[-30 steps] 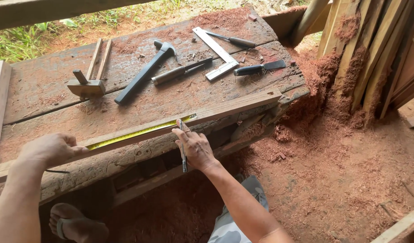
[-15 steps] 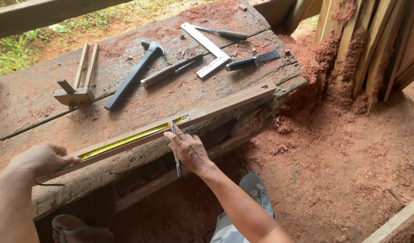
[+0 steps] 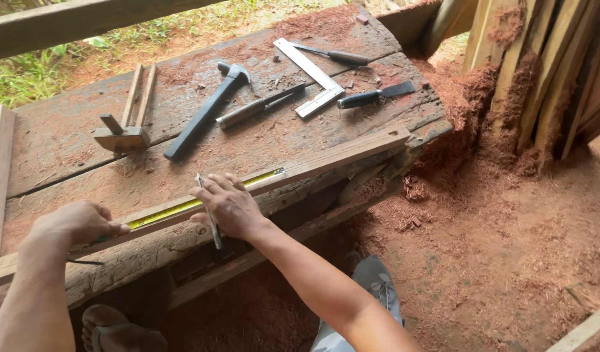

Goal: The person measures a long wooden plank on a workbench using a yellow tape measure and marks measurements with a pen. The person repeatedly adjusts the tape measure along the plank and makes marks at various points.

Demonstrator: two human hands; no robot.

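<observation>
- A thin pencil-like marker (image 3: 208,212) is pinched in the grip of the right hand (image 3: 229,207), fingers closed around it, its tip set on the long wooden strip (image 3: 332,158).
- The yellow measuring tape (image 3: 182,207) is laid along that strip, passing directly under the grip; its far end is just beyond the fingertips, toward the strip's free end.
- Since a second ago the right-hand grip has been shifted along the tape toward the left hand; half a second ago it was close to the tape's far end. From this it may be judged that one point has been marked and a second one, nearer the tape's start, is being marked.
- The left hand (image 3: 75,223) is closed down on the strip and the tape's near end, well apart from the marking grip; it has not been moved. Whether the tape case is held inside it cannot be told.
- Beyond the grip, on the sawdust-strewn tabletop (image 3: 58,130), are counted: one hammer (image 3: 205,116) with a dark handle, one metal try square (image 3: 309,75), three handled chisels or similar tools, namely (image 3: 257,105), (image 3: 332,55) and (image 3: 375,96), and one wooden marking gauge (image 3: 124,133).
- Further from the grip, several planks (image 3: 541,72) are leaned upright, with red shavings heaped at their foot.
- Below the grip, one sandalled foot (image 3: 120,329) is seen on the ground.
</observation>
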